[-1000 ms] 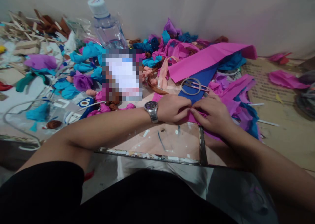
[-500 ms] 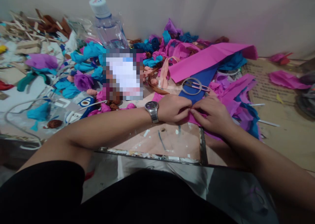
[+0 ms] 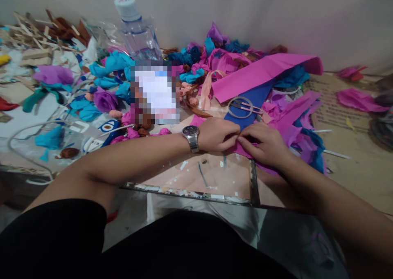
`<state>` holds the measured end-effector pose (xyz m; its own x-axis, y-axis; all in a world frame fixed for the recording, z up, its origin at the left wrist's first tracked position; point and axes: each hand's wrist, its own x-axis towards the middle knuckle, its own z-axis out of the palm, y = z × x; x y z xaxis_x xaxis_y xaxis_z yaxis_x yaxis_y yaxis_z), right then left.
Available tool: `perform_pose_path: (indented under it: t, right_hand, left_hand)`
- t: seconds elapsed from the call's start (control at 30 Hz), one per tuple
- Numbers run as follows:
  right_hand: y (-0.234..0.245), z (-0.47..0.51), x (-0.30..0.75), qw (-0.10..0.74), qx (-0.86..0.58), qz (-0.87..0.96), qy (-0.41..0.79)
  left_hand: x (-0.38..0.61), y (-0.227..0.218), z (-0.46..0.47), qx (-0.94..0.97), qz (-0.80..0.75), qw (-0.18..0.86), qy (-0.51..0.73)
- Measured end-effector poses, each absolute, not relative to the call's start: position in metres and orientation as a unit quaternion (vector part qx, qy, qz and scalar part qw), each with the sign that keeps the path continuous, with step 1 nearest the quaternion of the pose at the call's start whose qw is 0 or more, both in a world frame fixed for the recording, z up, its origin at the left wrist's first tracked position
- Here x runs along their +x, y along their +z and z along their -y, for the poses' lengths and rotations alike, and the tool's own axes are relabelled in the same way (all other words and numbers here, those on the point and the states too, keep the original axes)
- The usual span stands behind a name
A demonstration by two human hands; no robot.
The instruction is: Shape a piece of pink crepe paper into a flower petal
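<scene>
My left hand (image 3: 218,134), a metal-banded watch (image 3: 190,138) on its wrist, is closed, with thumb and forefinger pinched together. Its fingertips meet those of my right hand (image 3: 264,144), which is closed in a pinch too. A piece of magenta crepe paper (image 3: 243,149) shows below and between the fingertips, low over the table; the pinched part is hidden. Just behind the hands, a grey ring with a narrow loop across it (image 3: 240,107) lies on a strip of dark blue paper (image 3: 260,94). Over that strip's far part lies a long folded pink crepe paper sheet (image 3: 267,74).
Crumpled pink and purple crepe paper (image 3: 294,123) lies beside my right hand, on and near cardboard (image 3: 344,148). A pixelated phone-like object (image 3: 156,93) leans before a water bottle (image 3: 139,35). Paper flowers (image 3: 104,99), green-handled pliers (image 3: 33,99), a white cable (image 3: 18,133) and wood sticks (image 3: 27,35) fill the left.
Both hands stay pinched at almost the same spot. The whole view has shifted very slightly; nothing else has visibly moved.
</scene>
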<state>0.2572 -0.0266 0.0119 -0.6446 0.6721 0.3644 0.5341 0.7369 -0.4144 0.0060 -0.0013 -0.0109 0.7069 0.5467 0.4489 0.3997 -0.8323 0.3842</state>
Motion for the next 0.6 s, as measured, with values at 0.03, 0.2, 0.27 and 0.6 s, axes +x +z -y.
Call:
perform_pose_path:
  t: [0.03, 0.2, 0.27, 0.6]
  right_hand:
    - [0.0118, 0.0265, 0.2575, 0.253, -0.339, 0.896, 0.139]
    - [0.011, 0.0256, 0.2584, 0.246, -0.346, 0.893, 0.15]
    - [0.0106, 0.0252, 0.2587, 0.242, -0.347, 0.893, 0.153]
    - [0.0091, 0.024, 0.2594, 0.246, -0.335, 0.897, 0.15]
  left_hand:
    - [0.0062, -0.011, 0.0012, 0.915, -0.26, 0.131, 0.279]
    - [0.0069, -0.0098, 0.0016, 0.915, -0.262, 0.139, 0.274]
    - [0.0066, -0.0093, 0.002, 0.915, -0.265, 0.142, 0.269]
    - [0.0068, -0.0076, 0.0031, 0.917, -0.276, 0.144, 0.249]
